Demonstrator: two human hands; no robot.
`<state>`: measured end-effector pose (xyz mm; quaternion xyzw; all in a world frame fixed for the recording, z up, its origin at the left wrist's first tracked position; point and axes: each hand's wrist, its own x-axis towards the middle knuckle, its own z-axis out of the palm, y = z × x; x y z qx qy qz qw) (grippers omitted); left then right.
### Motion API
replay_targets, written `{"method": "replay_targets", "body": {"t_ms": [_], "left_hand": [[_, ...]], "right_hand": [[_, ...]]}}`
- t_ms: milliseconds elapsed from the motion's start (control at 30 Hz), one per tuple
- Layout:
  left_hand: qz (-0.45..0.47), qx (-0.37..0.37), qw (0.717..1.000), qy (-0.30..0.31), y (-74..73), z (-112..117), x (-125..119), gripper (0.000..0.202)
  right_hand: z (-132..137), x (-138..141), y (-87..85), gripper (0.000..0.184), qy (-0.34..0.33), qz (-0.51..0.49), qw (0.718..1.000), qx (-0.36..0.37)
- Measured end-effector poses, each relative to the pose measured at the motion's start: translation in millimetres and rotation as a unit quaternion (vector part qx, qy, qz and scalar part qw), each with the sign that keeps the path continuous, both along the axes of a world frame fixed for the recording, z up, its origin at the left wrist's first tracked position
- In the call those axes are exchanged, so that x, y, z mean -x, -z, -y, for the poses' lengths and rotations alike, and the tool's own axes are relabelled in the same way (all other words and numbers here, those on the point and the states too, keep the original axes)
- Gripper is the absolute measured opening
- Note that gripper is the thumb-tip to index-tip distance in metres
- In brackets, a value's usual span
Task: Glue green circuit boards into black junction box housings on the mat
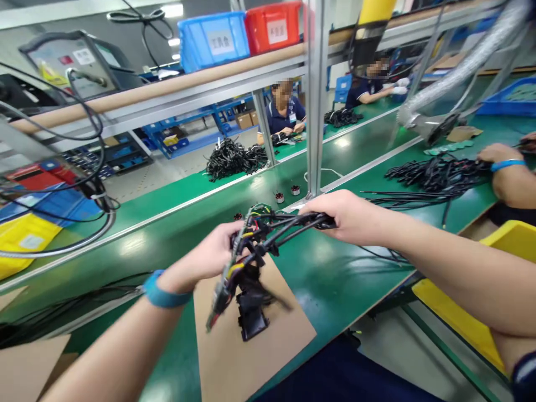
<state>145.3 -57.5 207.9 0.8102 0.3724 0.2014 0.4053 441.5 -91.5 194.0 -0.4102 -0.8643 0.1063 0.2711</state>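
Observation:
A circuit board (228,276) with black cables and bits of yellow hangs over a sheet of cardboard (288,329), tilted and slightly blurred. My left hand (215,251), with a blue wristband, grips the board near its upper end; part of the grip is hidden behind it. To the right, my right hand (337,215) is closed round a bundle of black cables (288,226) that runs across to the board. Below the board a black plastic housing (253,321) shows above the cardboard; whether it touches the sheet I cannot tell.
Small round metal parts (280,197) stand behind my hands. A heap of black cables (439,173) lies at right beside a co-worker's hand (500,155). A metal post (315,111) rises from the bench. Two people sit across the line. A yellow chair (456,318) is at right.

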Motion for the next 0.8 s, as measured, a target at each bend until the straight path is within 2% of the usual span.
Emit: {"method": "replay_targets", "body": {"t_ms": [67,100,133,200,233,267,300,367,400,467,533,600,700,767,800], "left_hand": [[-0.168,-0.094,0.981,0.009,-21.3,1,36,0.029],[-0.264,-0.154,0.952,0.002,-25.2,4,54,0.028],[-0.356,-0.212,0.910,-0.016,-24.0,9,70,0.028],[-0.509,-0.288,0.810,-0.045,-8.1,24,96,0.030],[-0.559,-0.299,0.772,-0.049,4.6,33,107,0.033],[-0.590,-0.297,0.749,-0.048,18.9,43,115,0.038],[-0.605,-0.284,0.743,-0.041,33.2,54,121,0.043],[-0.608,-0.238,0.757,-0.032,58.6,73,128,0.054],[-0.606,-0.218,0.764,-0.037,68.9,81,129,0.060],[-0.609,-0.204,0.764,-0.064,85.9,90,128,0.071],[-0.615,-0.207,0.756,-0.092,101.8,91,127,0.078],[-0.610,-0.185,0.765,-0.094,117.8,85,129,0.079],[-0.568,-0.045,0.821,-0.049,133.4,66,138,0.092],[-0.499,0.058,0.864,-0.029,133.3,49,145,0.102],[-0.451,0.093,0.887,-0.024,130.9,38,146,0.100]], "right_hand": [[-1,7,-0.2,0.027,0.020,0.118,0.992,-0.050],[-3,13,3.1,0.030,0.033,0.176,0.982,-0.059],[-7,20,8.4,0.033,0.043,0.228,0.971,-0.055],[-17,37,23.2,0.031,0.051,0.294,0.955,-0.009],[-24,45,31.3,0.026,0.045,0.304,0.951,0.031],[-32,51,38.9,0.019,0.034,0.304,0.949,0.078],[-39,57,45.7,0.013,0.018,0.300,0.945,0.128],[-52,65,56.0,0.012,-0.017,0.297,0.932,0.207],[-56,70,60.0,0.013,-0.020,0.305,0.927,0.219],[-59,81,68.5,0.013,0.008,0.329,0.927,0.181],[-58,96,81.4,0.023,0.059,0.348,0.927,0.129],[-55,112,99.5,0.031,0.086,0.362,0.917,0.142],[-61,122,125.5,0.034,0.066,0.380,0.896,0.220],[-75,117,134.3,0.046,0.018,0.374,0.886,0.273],[-83,114,135.7,0.054,-0.006,0.353,0.885,0.304]]}}
